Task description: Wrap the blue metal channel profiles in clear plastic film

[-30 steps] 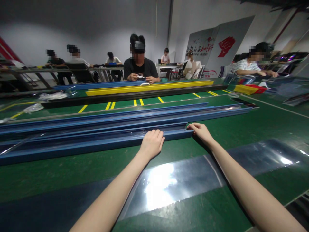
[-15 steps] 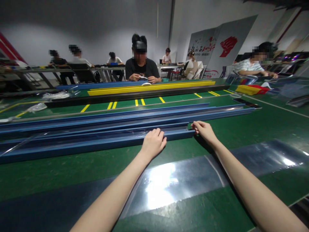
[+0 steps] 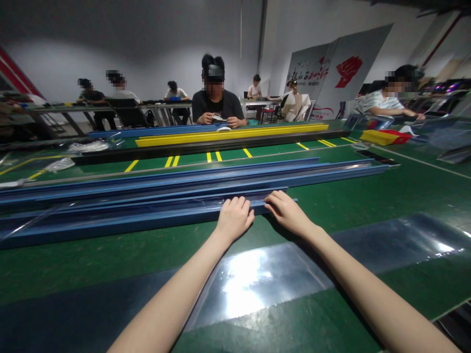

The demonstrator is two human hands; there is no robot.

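A long blue plastic channel [image 3: 121,221] lies across the green table, with clear film visible inside it. My left hand [image 3: 235,215] is closed over its near wall, fingers curled over the edge. To the right, near the channel's end, my right hand [image 3: 287,210] has its fingers curled and thumb close to them on the same near wall. The fingertips of both hands are partly hidden. Just behind lie more blue channels [image 3: 342,172], roughly parallel. Under my forearms a clear plastic sheet [image 3: 268,279] lies flat and reflects the light.
Farther back are a black strip [image 3: 206,148] and a yellow channel [image 3: 235,134]. A person [image 3: 216,100] sits across the table, holding a small item. Yellow and red trays [image 3: 382,137] stand at the right, crumpled clear plastic [image 3: 88,145] at the left.
My right hand has moved left along the channel, from its right end toward my left hand. My left hand stays in place.
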